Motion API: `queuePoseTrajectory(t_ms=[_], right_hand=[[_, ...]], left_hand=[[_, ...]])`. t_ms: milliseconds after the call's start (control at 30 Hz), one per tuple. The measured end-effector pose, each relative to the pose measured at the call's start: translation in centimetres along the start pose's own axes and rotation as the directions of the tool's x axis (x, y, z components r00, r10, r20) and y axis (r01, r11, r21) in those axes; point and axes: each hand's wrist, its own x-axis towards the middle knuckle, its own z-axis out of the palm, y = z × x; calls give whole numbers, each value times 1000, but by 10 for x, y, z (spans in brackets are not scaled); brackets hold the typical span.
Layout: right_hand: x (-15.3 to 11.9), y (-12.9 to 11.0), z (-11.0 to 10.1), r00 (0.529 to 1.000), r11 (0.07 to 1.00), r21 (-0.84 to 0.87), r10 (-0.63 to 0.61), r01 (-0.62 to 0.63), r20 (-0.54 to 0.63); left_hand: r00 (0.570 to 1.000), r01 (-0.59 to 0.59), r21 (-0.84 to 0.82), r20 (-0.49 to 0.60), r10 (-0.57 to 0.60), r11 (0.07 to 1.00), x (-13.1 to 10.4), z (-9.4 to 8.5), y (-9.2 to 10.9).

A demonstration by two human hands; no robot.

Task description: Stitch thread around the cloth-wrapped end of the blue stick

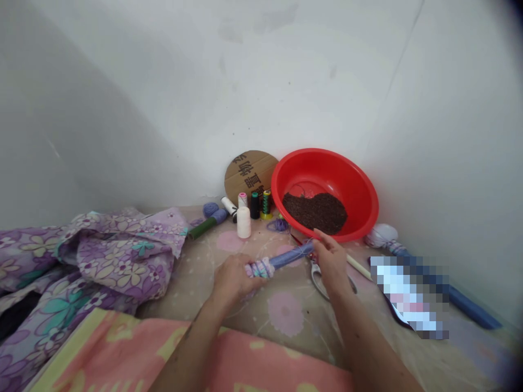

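Observation:
A blue stick with patterned cloth wrapped round its left end is held above the tablecloth. My left hand is closed round the cloth-wrapped end. Near the stick's right end, my right hand has its fingers pinched together by the stick, with thin thread loosely crossing there. Just beneath my right hand lie scissors, partly hidden by it. A white thread cone stands beyond my left hand.
Behind my hands a red basin holds dark grains, beside a cardboard disc. Thread spools and yarn stand or lie near the wall. Floral fabric is heaped left. A pixelated device and a blue rod lie right.

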Motion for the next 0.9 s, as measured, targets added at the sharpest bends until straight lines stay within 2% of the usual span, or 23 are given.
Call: queuePoseTrajectory(t_ms=[100,200,300,433,567,667,900], right_hand=[[-7,-5,9,966,994,-85,-43,67,255],[-19,-13,19,863,965,-176,-85,196,498],[-31,-20,27,793,915,-256,-100,310,601],[-39,-24,34,808,831,-385,-125,403,576],[-41,-22,37,803,786,-413,-172,461,570],[-41,-22,37,801,770,-417,-195,482,565],[-37,-23,33,853,793,-418,-230,443,468]], left_hand=[[1000,-11,-2,-7,11,1000,1,0,-1],[1000,-14,5,-5,14,1000,1,1,-2],[1000,-8,19,-3,9,1000,2,1,-2],[1000,-6,40,-24,7,999,1,2,-1],[1000,-7,53,-22,8,999,1,2,-1],[1000,-9,49,-26,11,999,1,2,-1],[1000,28,44,-7,-28,999,0,1,2]])
